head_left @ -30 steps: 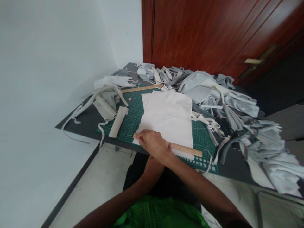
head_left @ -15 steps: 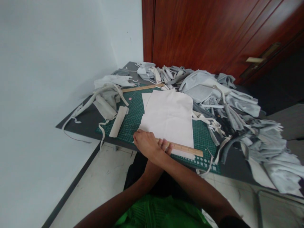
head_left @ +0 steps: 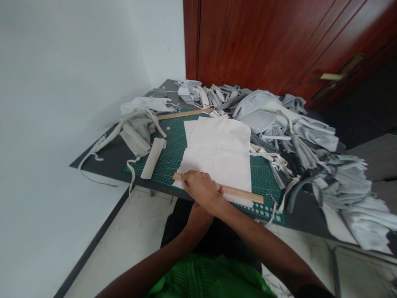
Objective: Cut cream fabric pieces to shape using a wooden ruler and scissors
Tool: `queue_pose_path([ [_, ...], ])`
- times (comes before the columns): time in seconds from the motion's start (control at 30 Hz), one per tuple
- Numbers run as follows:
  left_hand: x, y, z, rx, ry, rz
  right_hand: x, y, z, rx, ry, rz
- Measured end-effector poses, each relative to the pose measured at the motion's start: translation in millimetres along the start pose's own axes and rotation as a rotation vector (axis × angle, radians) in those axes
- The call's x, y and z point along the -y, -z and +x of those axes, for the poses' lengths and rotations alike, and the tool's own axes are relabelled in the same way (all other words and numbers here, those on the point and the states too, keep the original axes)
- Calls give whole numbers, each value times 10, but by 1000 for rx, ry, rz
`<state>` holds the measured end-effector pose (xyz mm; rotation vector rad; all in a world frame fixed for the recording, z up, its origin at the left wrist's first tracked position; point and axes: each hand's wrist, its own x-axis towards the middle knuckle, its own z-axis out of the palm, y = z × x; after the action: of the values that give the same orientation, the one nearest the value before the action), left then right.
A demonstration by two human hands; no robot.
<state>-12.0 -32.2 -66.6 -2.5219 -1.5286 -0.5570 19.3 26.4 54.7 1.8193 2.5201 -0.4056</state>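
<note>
On the cutting mat (head_left: 263,178) — right hand (head_left: 203,190) on ruler (head_left: 245,194).

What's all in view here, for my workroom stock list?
Green gridded cutting mat: one, green, on the table
Rectangular cloth sheet: one, off-white, on the mat
Long wooden ruler: one, tan, across the sheet's near edge
Second wooden ruler: one, tan, at the mat's far edge
Cloth strip: one, beige, on the mat's left
Fabric scrap heap: one, grey, on the table's right
Offcut heap: one, pale grey, on the table's left
Table: one, dark grey, under everything
Wooden door: one, reddish-brown, behind the table
Wall: one, white, on the left
Right hand: one, on the long ruler
Left forearm: one, beneath the right wrist, its hand mostly hidden
</note>
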Motion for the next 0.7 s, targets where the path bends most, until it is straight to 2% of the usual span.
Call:
queue_pose_path([
  [0.1, 7, -17, -37, 75, -6, -20, -119, 105, -13, 61, 68, -5],
  [0.2, 12, 25, -82, 130, -58, -36, -257, 179, -68, 107, 72, -13],
  [0.4, 32, 104, -118, 116, -144, 2, -443, 152, -161, 87, 102, 16],
  [0.57, 22, 60, -106, 179, -107, -32, -332, 109, -109, 4, 132, 168],
  [0.7, -11, 59, -59, 57, -73, 43, -164, 63, -12, -34, 109, 175],
])
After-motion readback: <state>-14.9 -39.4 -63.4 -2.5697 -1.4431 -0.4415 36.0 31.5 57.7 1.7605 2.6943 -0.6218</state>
